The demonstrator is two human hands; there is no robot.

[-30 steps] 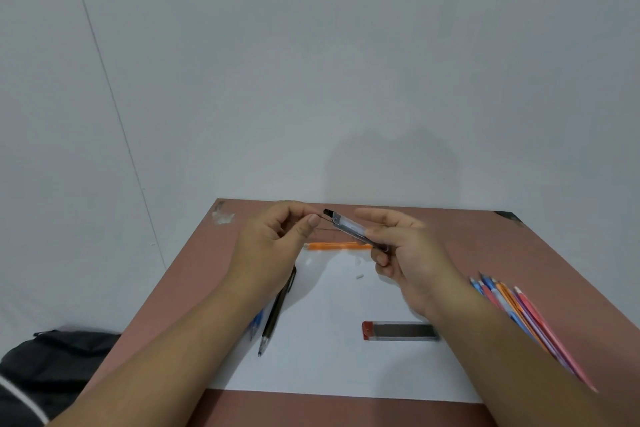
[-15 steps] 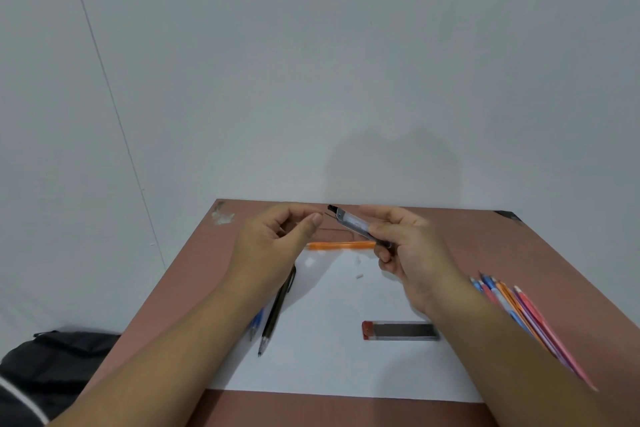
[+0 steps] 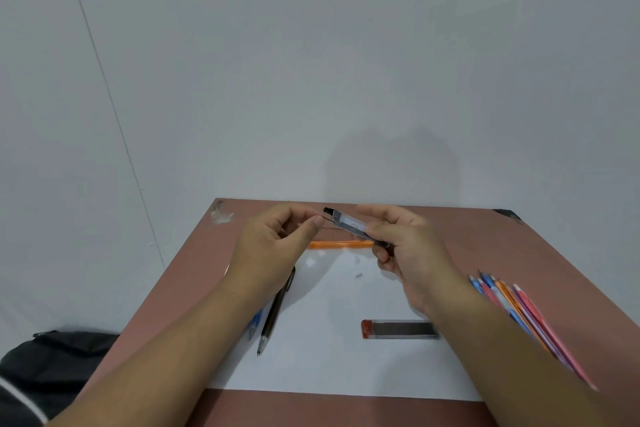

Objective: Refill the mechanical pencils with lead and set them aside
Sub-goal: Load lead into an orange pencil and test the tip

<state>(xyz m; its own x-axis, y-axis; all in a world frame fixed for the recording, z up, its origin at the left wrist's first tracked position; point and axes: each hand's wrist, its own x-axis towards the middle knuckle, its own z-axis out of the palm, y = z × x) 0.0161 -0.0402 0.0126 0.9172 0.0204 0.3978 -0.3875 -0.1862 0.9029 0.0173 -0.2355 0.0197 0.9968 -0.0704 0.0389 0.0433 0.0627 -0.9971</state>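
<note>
The clear pencil [image 3: 349,226] slants in the air above the far edge of the white paper [image 3: 332,367], its black end up and to the left, its lower end hidden in the right hand [image 3: 408,246], whose fingers curl round the barrel. The left hand [image 3: 277,246] sits just left of the black end, thumb and forefinger pinched together; whether a lead is between them is too fine to make out. On the paper lie an orange pencil [image 3: 341,244], a black pencil [image 3: 275,312] and a lead case [image 3: 398,329]. Right of the paper lies a bunch of coloured pencils [image 3: 519,308], partly covered by the right forearm.
</note>
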